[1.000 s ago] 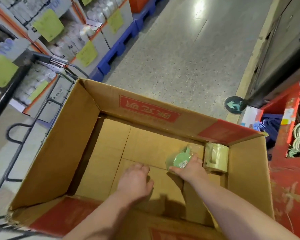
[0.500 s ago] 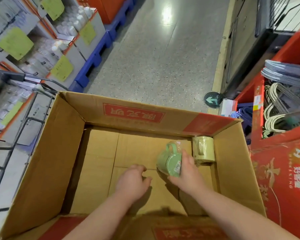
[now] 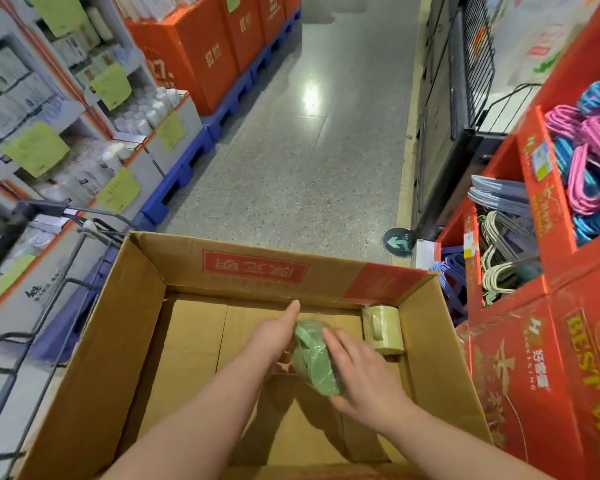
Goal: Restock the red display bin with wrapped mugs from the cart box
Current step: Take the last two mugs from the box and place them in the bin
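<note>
A green mug in clear wrap (image 3: 314, 358) hangs above the floor of the open cardboard box (image 3: 257, 268) on the cart. My right hand (image 3: 364, 379) grips it from the right, fingers laid over its side and thumb underneath. My left hand (image 3: 274, 336) presses against the mug's left side with its fingers stretched forward. A pale yellow wrapped mug (image 3: 383, 329) stands upright in the box's far right corner. The rest of the box floor is bare. A red display carton (image 3: 520, 375) stands right beside the box; its inside below my view is hidden.
Upper compartments of the red cartons hold white hangers (image 3: 499, 268) and pink and blue hangers (image 3: 589, 161). The cart's metal handle frame (image 3: 63, 282) is at the left. Shelves of white wares on blue pallets (image 3: 174, 181) line the left of the aisle.
My right hand lifted the green mug off the box floor and turned it. My left hand rose from the floor to the mug's left side. The view swung up and to the right.
</note>
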